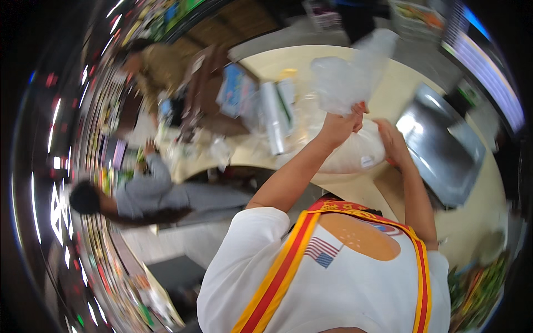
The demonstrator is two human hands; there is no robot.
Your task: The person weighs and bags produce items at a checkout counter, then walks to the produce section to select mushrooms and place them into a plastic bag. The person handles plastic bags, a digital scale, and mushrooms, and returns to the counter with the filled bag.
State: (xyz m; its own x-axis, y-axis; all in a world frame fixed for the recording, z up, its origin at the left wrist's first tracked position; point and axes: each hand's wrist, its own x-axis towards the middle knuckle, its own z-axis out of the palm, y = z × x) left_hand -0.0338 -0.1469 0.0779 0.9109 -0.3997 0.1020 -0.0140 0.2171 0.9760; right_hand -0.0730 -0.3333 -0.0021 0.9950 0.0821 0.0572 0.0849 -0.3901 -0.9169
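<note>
My left hand (346,125) is closed around the gathered neck of a clear plastic bag (354,154). The bag's full lower part holds something whitish, which blur keeps me from naming, and a small white label sits on its side. Above my fist the loose top of the bag (349,79) spreads out, pale and crumpled. My right hand (392,141) lies against the right side of the bulge; its fingertips are partly hidden, so its grip is unclear. A small red patch shows by each hand. Under the bag is a cream-coloured round table (416,77).
A shiny metal tray-like surface (441,145) lies to the right. Left of the bag are a roll of clear plastic (272,118), blue printed packs (235,89) and a brown box-like stand (208,87). A person in grey (145,193) and another in tan (162,68) are at left.
</note>
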